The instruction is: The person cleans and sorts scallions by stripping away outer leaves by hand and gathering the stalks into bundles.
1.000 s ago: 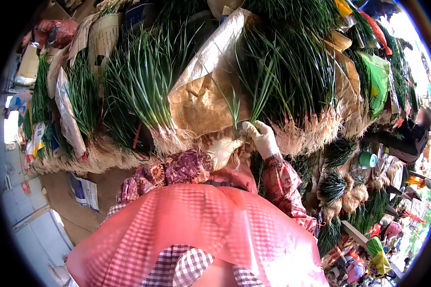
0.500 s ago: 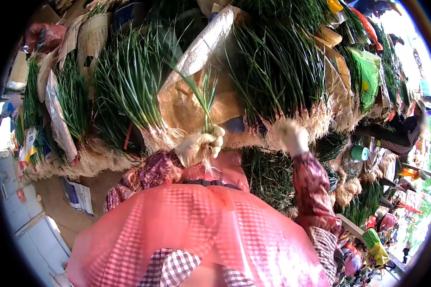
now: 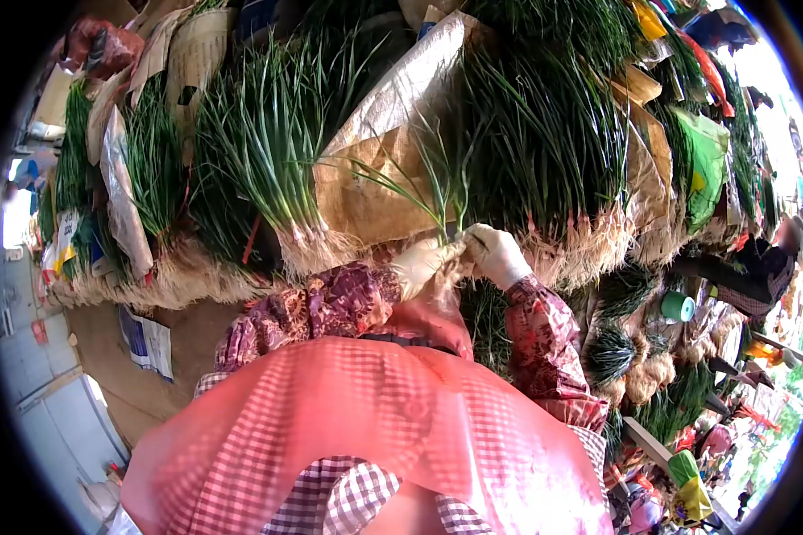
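In front of my apron, my gloved left hand (image 3: 421, 266) is closed around a small bunch of green onions (image 3: 441, 209), leaves up and pale roots hanging below. My gloved right hand (image 3: 498, 255) meets it from the right, fingers pinched at the base of the stalks beside the left fingers. Just left of my hands lies a neat pile of green onions (image 3: 272, 152) with its white bulbs and roots facing me. A larger, darker pile (image 3: 544, 143) lies to the right, its root ends near my right hand.
A brown paper sack (image 3: 366, 192) lies between the two piles. More onions spread beneath my right arm. A green plastic bag (image 3: 709, 160) and a teal tub (image 3: 678, 307) are at the right, near another person (image 3: 754, 276). Printed packaging (image 3: 147, 341) lies at lower left.
My right hand has moved left from the darker pile to join my left hand. The bunch in my left hand shows more leaves, and the whole view has shifted slightly.
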Motion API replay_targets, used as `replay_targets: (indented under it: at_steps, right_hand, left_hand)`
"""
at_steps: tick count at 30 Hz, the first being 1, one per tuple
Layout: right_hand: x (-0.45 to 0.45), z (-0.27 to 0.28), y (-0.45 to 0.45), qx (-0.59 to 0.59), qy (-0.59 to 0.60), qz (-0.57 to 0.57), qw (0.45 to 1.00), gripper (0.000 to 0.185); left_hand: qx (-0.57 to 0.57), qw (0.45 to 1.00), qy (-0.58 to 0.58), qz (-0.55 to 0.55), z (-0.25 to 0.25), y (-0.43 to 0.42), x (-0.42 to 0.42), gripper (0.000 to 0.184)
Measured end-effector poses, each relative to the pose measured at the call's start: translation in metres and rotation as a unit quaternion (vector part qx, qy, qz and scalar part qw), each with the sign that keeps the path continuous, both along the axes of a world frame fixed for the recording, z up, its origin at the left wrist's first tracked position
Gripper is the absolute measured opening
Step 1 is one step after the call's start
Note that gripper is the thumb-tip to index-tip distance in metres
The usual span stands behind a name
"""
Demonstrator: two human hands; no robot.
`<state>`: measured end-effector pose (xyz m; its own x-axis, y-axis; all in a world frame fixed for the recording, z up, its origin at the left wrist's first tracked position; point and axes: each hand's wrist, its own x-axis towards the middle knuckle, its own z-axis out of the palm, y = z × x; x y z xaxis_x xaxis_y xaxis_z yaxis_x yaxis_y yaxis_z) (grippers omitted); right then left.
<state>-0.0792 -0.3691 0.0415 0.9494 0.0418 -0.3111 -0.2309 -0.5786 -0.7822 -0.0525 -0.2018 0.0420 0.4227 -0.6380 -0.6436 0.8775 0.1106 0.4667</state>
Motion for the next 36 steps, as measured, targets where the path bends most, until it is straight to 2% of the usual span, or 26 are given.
replay_targets:
  at_steps: [1, 3, 4, 5, 6, 7, 8, 9, 10, 11, 13, 14, 15, 17, 20, 21, 23, 24, 25, 27, 29, 31, 32, 33, 35, 36]
  right_hand:
    - [-0.003, -0.004, -0.007, 0.014, 0.015, 0.036, 0.999, 0.022]
    - [-0.007, 0.006, -0.005, -0.011, -0.069, 0.061, 0.996, 0.019]
    - [-0.012, 0.007, -0.009, -0.049, -0.109, 0.052, 0.991, 0.017]
    - [-0.020, 0.009, -0.019, -0.087, -0.148, 0.045, 0.984, 0.016]
    - [-0.033, 0.019, -0.031, -0.128, -0.073, 0.002, 0.989, 0.016]
    - [-0.048, 0.025, -0.042, -0.066, 0.104, -0.014, 0.992, 0.020]
    - [-0.058, 0.024, -0.041, -0.119, 0.347, 0.084, 0.927, 0.023]
    - [-0.065, 0.010, -0.025, -0.219, 0.522, 0.269, 0.779, 0.026]
    - [-0.094, 0.015, -0.021, -0.217, 0.382, 0.428, 0.790, 0.032]
    - [-0.106, 0.020, -0.027, -0.213, 0.420, 0.399, 0.787, 0.035]
    - [-0.087, -0.028, -0.024, -0.277, 0.364, 0.316, 0.832, 0.040]
    - [-0.079, -0.039, -0.031, -0.225, 0.240, 0.130, 0.935, 0.040]
    - [-0.067, -0.048, -0.037, -0.158, 0.099, -0.065, 0.980, 0.041]
    - [-0.022, -0.069, -0.024, -0.253, -0.043, -0.153, 0.954, 0.039]
    - [0.015, -0.079, -0.028, -0.175, 0.055, -0.156, 0.971, 0.035]
    - [0.011, -0.075, -0.032, -0.136, -0.003, -0.175, 0.975, 0.030]
    - [0.006, -0.045, -0.037, 0.031, 0.070, -0.258, 0.963, 0.026]
    - [-0.002, -0.054, -0.043, 0.211, 0.036, -0.301, 0.929, 0.019]
    - [-0.004, -0.029, -0.040, 0.257, 0.063, -0.317, 0.911, 0.015]
    - [-0.010, -0.021, -0.036, 0.343, 0.082, -0.309, 0.883, 0.008]
    - [-0.012, -0.010, -0.018, 0.385, 0.093, -0.289, 0.871, 0.007]
    - [-0.012, -0.009, 0.000, 0.388, 0.085, -0.264, 0.879, 0.007]
    - [-0.012, -0.001, 0.008, 0.411, 0.130, -0.278, 0.858, 0.008]
    - [-0.010, -0.008, 0.016, 0.391, 0.097, -0.274, 0.873, 0.011]
    - [-0.012, -0.014, 0.022, 0.400, 0.127, -0.300, 0.856, 0.011]
    - [-0.010, -0.021, 0.026, 0.265, 0.047, -0.252, 0.929, 0.011]
  left_hand:
    - [-0.014, 0.999, 0.020, -0.035, -0.002, 0.005, 0.002, 0.014]
    - [-0.044, 0.992, 0.062, -0.105, -0.009, 0.024, 0.008, 0.015]
    - [-0.028, 0.994, 0.031, -0.106, 0.004, 0.029, 0.008, 0.016]
    - [-0.080, 0.986, 0.005, -0.143, 0.000, 0.042, 0.012, 0.016]
    - [-0.128, 0.982, 0.031, -0.133, -0.003, 0.059, 0.014, 0.017]
    - [-0.175, 0.976, 0.055, -0.121, -0.003, 0.073, 0.018, 0.017]
    - [-0.136, 0.983, 0.051, -0.109, 0.002, 0.084, 0.020, 0.017]
    - [-0.097, 0.989, 0.048, -0.096, 0.009, 0.092, 0.019, 0.017]
    - [-0.120, 0.987, 0.070, -0.077, 0.023, 0.095, 0.020, 0.018]
    - [-0.121, 0.990, 0.049, -0.049, 0.027, 0.093, 0.019, 0.018]
    - [-0.126, 0.992, 0.010, 0.010, 0.028, 0.083, 0.012, 0.019]
    - [-0.120, 0.992, 0.017, 0.020, 0.019, 0.082, 0.011, 0.021]
    - [-0.127, 0.992, -0.012, 0.020, 0.017, 0.077, 0.008, 0.019]
    - [-0.127, 0.992, -0.009, 0.004, -0.002, 0.068, 0.002, 0.018]
    - [-0.169, 0.983, 0.068, 0.036, -0.009, 0.064, -0.003, 0.019]
    - [-0.205, 0.975, 0.071, 0.045, -0.013, 0.064, -0.003, 0.019]
    - [-0.127, 0.988, -0.001, 0.089, -0.003, 0.063, -0.003, 0.021]
    - [-0.107, 0.988, 0.003, 0.107, -0.006, 0.062, -0.002, 0.022]
    - [-0.083, 0.991, 0.020, 0.099, -0.007, 0.062, -0.001, 0.023]
    - [-0.033, 0.995, 0.023, 0.087, -0.004, 0.047, -0.002, 0.024]
    - [0.048, 0.994, -0.102, -0.006, -0.024, 0.033, -0.006, 0.024]
    - [0.073, 0.978, -0.192, -0.032, -0.026, 0.021, -0.008, 0.024]
    - [0.071, 0.989, -0.128, -0.034, -0.021, 0.016, -0.008, 0.023]
    - [0.081, 0.989, -0.116, -0.041, -0.022, 0.010, -0.005, 0.019]
    - [0.028, 0.999, -0.028, 0.020, -0.025, 0.006, -0.006, 0.018]
    - [0.046, 0.999, -0.015, 0.000, -0.017, 0.008, -0.004, 0.018]
